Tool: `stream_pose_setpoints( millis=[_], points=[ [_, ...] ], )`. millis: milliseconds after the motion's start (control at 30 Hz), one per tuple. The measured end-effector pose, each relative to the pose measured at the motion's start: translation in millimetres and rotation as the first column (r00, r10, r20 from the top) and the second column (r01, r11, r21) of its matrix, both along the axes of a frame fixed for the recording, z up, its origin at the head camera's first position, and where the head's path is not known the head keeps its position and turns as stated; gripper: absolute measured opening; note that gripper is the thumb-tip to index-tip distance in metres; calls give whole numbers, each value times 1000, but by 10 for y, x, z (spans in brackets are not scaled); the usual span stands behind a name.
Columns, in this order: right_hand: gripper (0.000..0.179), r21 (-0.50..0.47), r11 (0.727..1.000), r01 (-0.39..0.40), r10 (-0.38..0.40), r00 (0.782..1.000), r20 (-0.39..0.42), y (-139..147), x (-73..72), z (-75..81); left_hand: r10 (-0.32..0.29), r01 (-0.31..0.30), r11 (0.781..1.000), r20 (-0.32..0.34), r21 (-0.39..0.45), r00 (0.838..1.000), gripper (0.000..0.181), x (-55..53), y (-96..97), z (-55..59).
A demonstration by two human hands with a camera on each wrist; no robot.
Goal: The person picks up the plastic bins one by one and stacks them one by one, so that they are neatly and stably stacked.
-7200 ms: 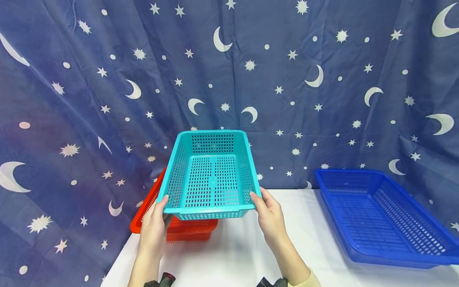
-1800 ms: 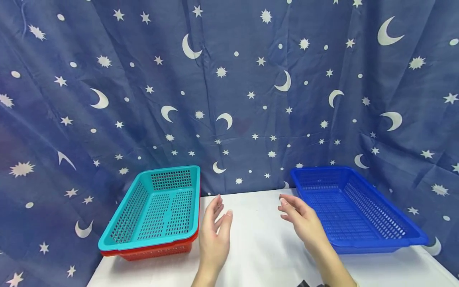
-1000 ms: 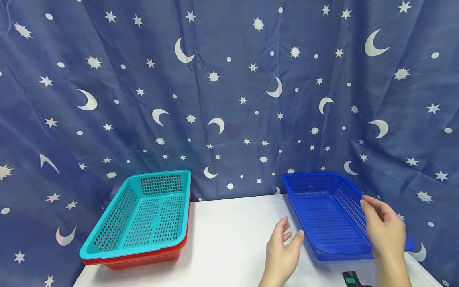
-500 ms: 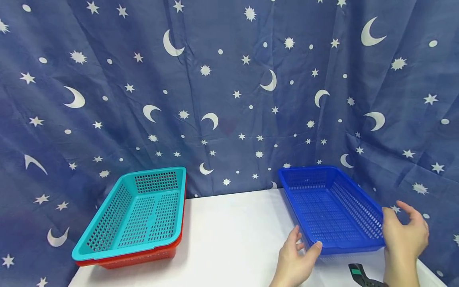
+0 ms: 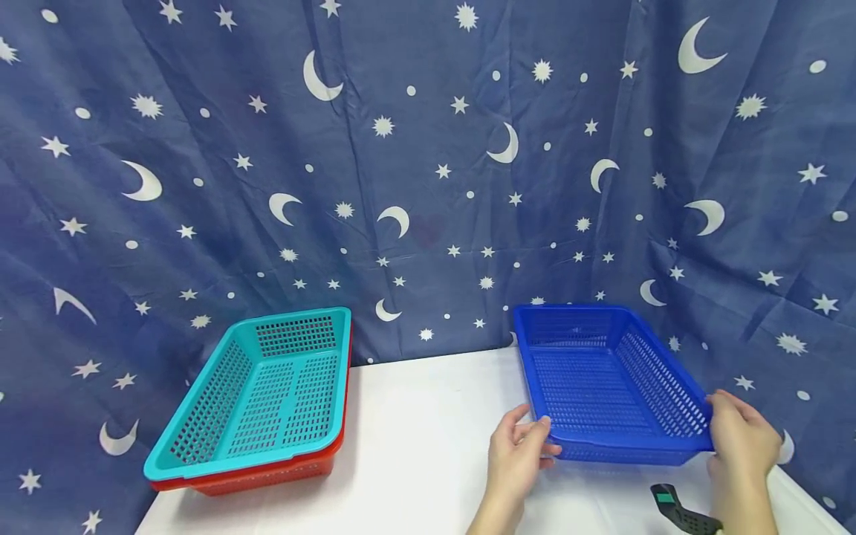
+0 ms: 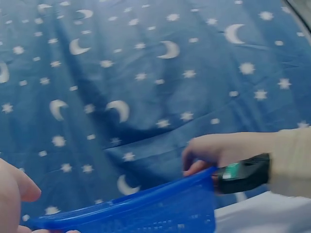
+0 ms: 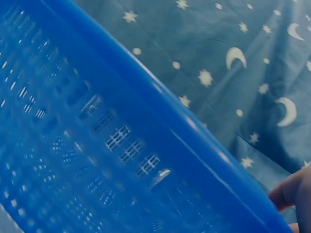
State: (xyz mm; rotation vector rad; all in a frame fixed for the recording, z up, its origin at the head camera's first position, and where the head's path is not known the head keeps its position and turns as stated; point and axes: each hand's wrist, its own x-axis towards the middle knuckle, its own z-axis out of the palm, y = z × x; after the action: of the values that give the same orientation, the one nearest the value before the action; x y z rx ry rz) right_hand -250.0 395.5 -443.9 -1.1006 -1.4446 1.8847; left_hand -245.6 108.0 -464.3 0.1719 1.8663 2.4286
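Basically, both hands were on the deep-blue rectangular plastic mesh basket (image 5: 591, 386), which was at the R side of the white-cloth-covered worktop (image 5: 428, 431), its far end close to the navy fabric curtain (image 5: 428, 148). L hand (image 5: 516, 455) gripped the near L corner, thumb up at the rim, other fingers bent round lower down by the corner. R hand (image 5: 744, 438) gripped the rim at the near R corner, fingers partly hidden. So hands well apart from each other, w/ the near end of the basket btwn them. Couldn't tell if the base lay fully on the cloth or was a bit raised at the near end.

Over on the L side of the worktop, well apart from the blue one, a turquoise rectangular plastic mesh basket (image 5: 286, 401) sat nested in a bright-red plastic mesh basket (image 5: 267, 479); only the red rim & part of its wall showed below.

L wrist view: blue rim sloped up twd R hand; black strap w/ green patch (image 6: 245, 174) at R wrist, next to a cream knit sleeve (image 6: 291, 162). R wrist view: slotted side wall up close, fingertips at the rim, lower R. Curtain had white moons, stars & dots, plus creases.
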Motion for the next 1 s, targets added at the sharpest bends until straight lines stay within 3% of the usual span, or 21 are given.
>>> stream_pose_setpoints(
  millis=[100,200,333,433,533,633,733,900,1000],
  points=[
    [33,120,983,-141,132,988,82,-103,-75,-41,60,-60,998,31,-14,998,55,-122,-211,-25],
    [60,219,926,-308,272,945,181,-239,-122,-92,94,-92,995,51,-32,994,53,-214,-412,-90],
    [66,335,815,-472,407,879,246,-478,-190,-156,184,-180,979,39,-94,982,52,-304,-696,-165],
    [60,411,720,-558,482,830,282,-665,-243,-170,244,-245,947,-32,-208,969,54,-342,-917,-193],
    [59,459,622,-634,559,771,305,-826,-279,-149,241,-265,912,-114,-313,964,55,-359,-1112,-196],
    [60,485,547,-682,612,721,323,-955,-312,-127,231,-267,903,-144,-338,962,54,-364,-1270,-190],
    [62,480,513,-712,666,683,301,-1074,-340,-139,276,-309,889,-141,-337,951,48,-375,-1407,-186],
    [69,383,528,-758,776,614,147,-1273,-361,-186,390,-405,861,-111,-307,914,41,-397,-1616,-177],
    [71,345,510,-788,820,566,81,-1381,-373,-190,397,-405,877,-85,-258,914,42,-390,-1733,-156]
  ],
)
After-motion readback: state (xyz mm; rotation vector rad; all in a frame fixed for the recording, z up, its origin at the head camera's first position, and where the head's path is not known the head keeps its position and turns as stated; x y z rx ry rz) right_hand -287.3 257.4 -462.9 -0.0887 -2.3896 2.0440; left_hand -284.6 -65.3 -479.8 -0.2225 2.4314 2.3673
